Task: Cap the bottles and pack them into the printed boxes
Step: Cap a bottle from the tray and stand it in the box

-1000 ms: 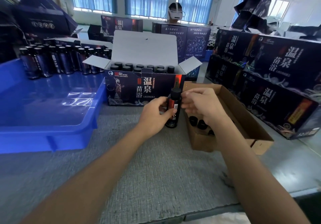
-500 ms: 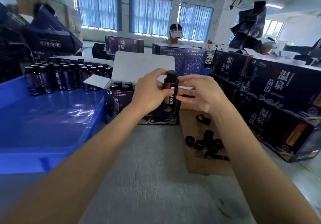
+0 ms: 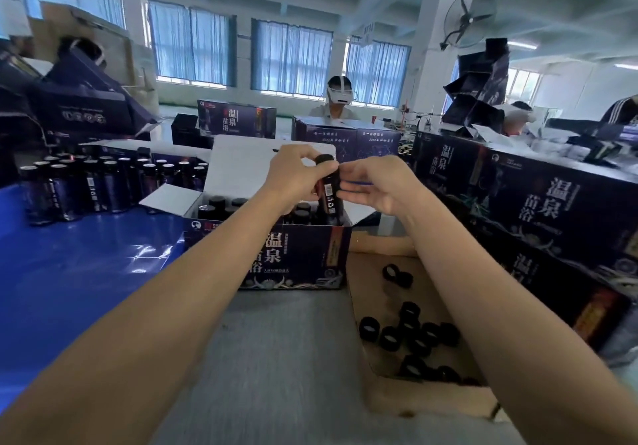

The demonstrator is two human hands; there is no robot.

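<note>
Gripping the bottle [image 3: 328, 199] near its top, the left hand [image 3: 297, 177] poises it over the box [image 3: 293, 255]; the right hand [image 3: 374, 187] hovers beside, fingers slack. Seemingly glass: slick, breakable; hold the body.

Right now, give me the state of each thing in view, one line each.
Bottle, capped, nearly upright, held over the box.
Left hand, grips the bottle.
Right hand, straight fingers touching the bottle.
Box, flaps open, partly filled.
Packed bottles, capped, upright in the box.
Loose caps, lying in the carton.
Spare bottles, upright in the blue bin, seemingly uncapped.
</note>
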